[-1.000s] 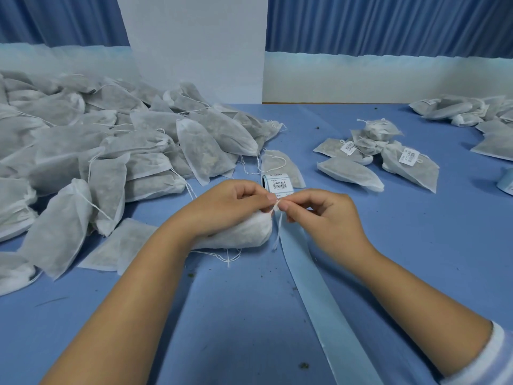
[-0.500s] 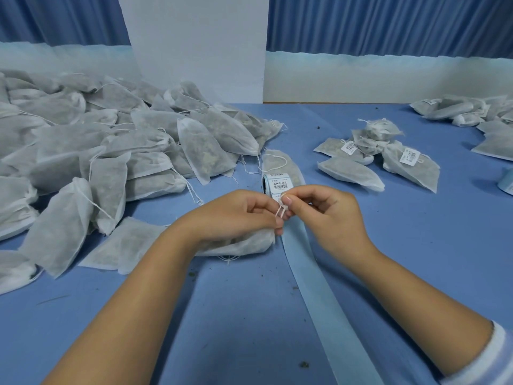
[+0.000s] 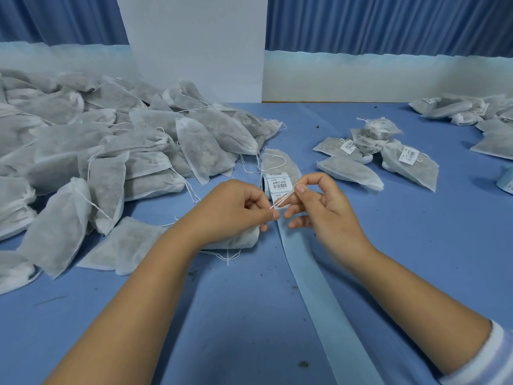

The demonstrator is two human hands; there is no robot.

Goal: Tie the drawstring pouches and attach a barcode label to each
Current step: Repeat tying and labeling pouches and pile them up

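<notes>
Head view shows the left grip [image 3: 236, 209] holding a pouch [image 3: 241, 240] down on the table [image 3: 244, 323] and pinching its drawstring [image 3: 283, 199]; the right grip [image 3: 323, 211] pinches it too, mid-knot. A few labelled pouches [image 3: 408, 159] lie to the right. The heap [image 3: 111, 151] on the left looks undone, so most of the work remains.

We see pouches [image 3: 83, 151] of thin white non-woven cloth at the left of the frame, matt and half sheer, with dark fill showing through. The string [image 3: 283, 200] at centre is fine white matt thread. The roll [image 3: 277, 184] behind it is smooth white paper, and its strip [image 3: 319, 295] is pale blue and slick. The table [image 3: 416, 259] looks matt blue, flecked with crumbs. At the top the curtain [image 3: 388, 23] is pleated blue cloth, and at lower right the sleeve [image 3: 491, 359] is striped cloth
</notes>
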